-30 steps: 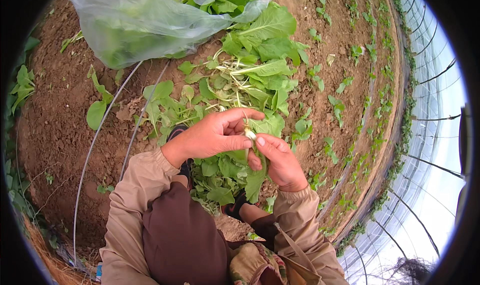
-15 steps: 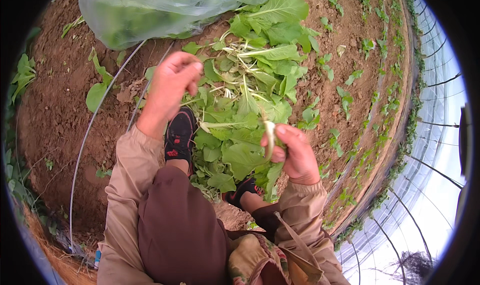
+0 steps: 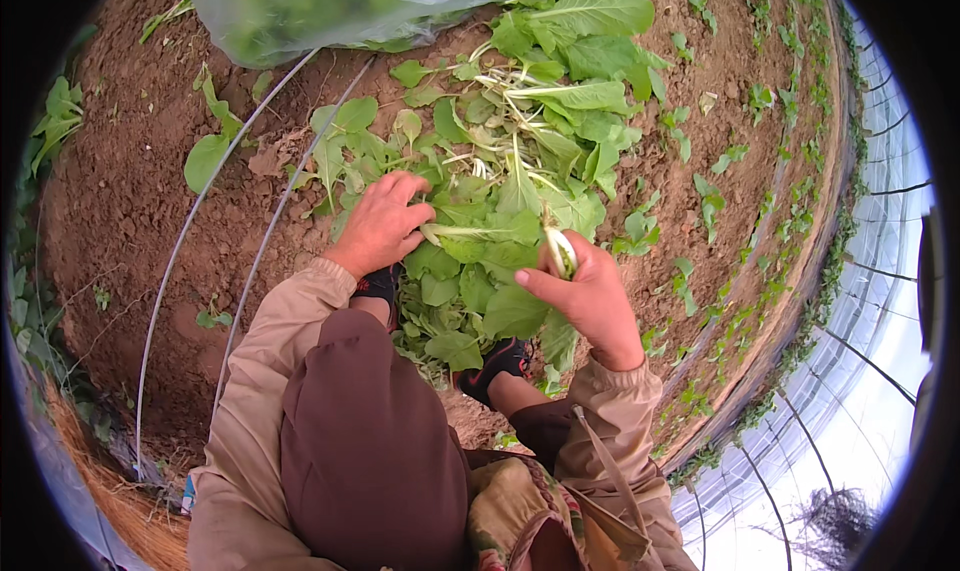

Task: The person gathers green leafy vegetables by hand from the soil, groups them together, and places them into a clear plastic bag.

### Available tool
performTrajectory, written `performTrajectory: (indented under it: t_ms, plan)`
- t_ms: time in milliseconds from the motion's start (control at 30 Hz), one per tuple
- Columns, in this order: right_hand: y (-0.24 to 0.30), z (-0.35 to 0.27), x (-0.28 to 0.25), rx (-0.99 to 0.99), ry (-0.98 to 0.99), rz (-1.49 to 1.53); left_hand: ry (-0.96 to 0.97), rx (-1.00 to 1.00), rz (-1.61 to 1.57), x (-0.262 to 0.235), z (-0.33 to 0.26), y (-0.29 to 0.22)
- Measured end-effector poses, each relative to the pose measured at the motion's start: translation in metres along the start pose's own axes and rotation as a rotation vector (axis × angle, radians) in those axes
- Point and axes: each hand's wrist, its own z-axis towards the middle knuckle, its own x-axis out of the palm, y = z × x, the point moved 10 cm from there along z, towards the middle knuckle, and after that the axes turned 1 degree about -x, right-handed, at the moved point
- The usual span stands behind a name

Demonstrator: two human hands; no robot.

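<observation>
My right hand (image 3: 592, 296) is closed around a leafy green (image 3: 561, 255) by its white stem. The root end points up and the leaves hang below the hand. To the left, my left hand (image 3: 385, 226) is down at the pile of picked leafy greens (image 3: 515, 191), palm down. Its fingers are slightly bent and apart, touching or just over the leaves. Beside its thumb lies a pale-stemmed plant (image 3: 465, 233). Loose leaves and trimmed stalks are mixed into the pile in front of me.
A clear plastic bag (image 3: 330, 16) of greens lies beyond the pile. Two thin hoops (image 3: 185, 236) arch up from the soil at left. My shoes (image 3: 495, 371) stand at the pile's near edge. Seedlings (image 3: 710, 201) grow at right, before the plastic greenhouse wall (image 3: 850, 371).
My left hand has come down from above the soil to the leaves of the pile. My right hand still holds the leafy green and has turned slightly. The view has shifted a little.
</observation>
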Motion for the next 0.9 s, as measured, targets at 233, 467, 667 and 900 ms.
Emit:
performTrajectory:
  t_ms: [233, 467, 667, 900]
  plan:
    - [0.038, 0.017, 0.039, -0.546, -0.06, -0.453, 0.194, -0.141, -0.588, -0.039, 0.033, -0.036]
    - [0.007, 0.022, 0.037, -0.134, 0.118, 0.073, 0.137, -0.124, -0.817, -0.053, 0.044, -0.044]
    - [-0.003, 0.027, 0.039, 0.031, 0.145, 0.438, -0.097, -0.27, -0.704, -0.063, 0.051, -0.029]
    - [0.004, 0.026, 0.038, 0.059, 0.18, 0.711, -0.413, -0.376, -0.335, -0.091, 0.043, 0.024]
